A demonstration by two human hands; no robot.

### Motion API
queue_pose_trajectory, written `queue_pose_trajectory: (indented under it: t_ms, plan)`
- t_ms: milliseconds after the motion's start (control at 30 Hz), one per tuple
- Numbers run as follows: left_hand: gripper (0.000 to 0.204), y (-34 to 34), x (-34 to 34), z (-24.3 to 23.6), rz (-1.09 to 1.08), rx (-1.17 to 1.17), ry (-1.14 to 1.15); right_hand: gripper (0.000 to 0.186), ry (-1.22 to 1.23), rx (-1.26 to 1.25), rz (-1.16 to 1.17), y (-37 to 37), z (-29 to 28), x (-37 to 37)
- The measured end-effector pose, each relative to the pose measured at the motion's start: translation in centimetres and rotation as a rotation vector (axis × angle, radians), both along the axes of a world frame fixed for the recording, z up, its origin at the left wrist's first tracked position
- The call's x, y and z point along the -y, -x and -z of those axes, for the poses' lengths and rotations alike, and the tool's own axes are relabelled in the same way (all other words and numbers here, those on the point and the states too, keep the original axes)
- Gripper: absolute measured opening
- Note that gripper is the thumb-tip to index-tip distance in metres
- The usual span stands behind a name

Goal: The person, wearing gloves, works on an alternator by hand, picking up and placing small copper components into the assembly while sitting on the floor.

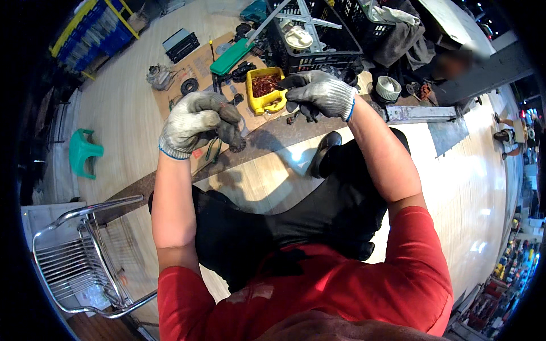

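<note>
Both hands wear pale knit gloves with grey-coated fingers. My left hand is closed, its fingers curled down over the cardboard's near edge; what is in them, if anything, is hidden. My right hand pinches at the right side of a yellow cut-open jug; a thin strand seems to be at its fingertips, too small to name. Reddish copper-coloured scraps fill much of the jug, whose handle faces me. Below my left hand lie pliers with dark green handles. Small black pieces lie under my right hand.
A sheet of cardboard carries a black ring, a green-ended tool and a motor-like part. Black crates stand beyond. A white fan wheel sits right. A green stool and metal chair are left.
</note>
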State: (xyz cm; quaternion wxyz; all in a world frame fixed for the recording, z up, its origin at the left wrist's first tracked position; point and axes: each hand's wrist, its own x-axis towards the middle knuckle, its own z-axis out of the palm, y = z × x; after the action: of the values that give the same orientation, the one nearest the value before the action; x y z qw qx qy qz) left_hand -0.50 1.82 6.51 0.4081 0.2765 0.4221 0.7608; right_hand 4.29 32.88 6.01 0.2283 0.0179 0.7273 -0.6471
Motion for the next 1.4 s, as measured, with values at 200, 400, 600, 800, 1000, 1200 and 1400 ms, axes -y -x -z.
queue_pose_trajectory:
  t_ms: [200,400,600,800,1000,1200,1400]
  plan:
    - [0.032,2.3,0.2,1.6,-0.076,-0.090,-0.282,0.037,-0.295,-0.280,0.038,-0.5,-1.8,0.6]
    - [0.031,2.8,0.9,1.7,-0.090,-0.096,-0.293,0.029,-0.401,-0.305,0.143,0.5,-0.6,0.2]
    - [0.030,3.2,0.8,2.0,-0.120,-0.106,-0.248,0.043,-0.477,-0.267,0.165,0.4,-1.7,0.2]
    - [0.025,2.6,0.0,1.9,-0.154,-0.107,-0.179,0.041,-0.544,-0.335,0.184,0.5,-1.0,0.5]
    - [0.033,3.4,-1.2,3.1,-0.327,0.129,-0.436,0.033,-0.948,-0.608,0.265,0.0,-0.3,1.1]
    - [0.026,2.8,-1.3,0.6,-0.404,0.183,-0.493,0.020,-1.214,-0.704,0.362,0.5,0.8,0.5]
    - [0.021,0.6,-1.5,-1.5,-0.328,0.195,-0.606,0.030,-1.070,-0.704,0.401,1.3,1.8,-1.4]
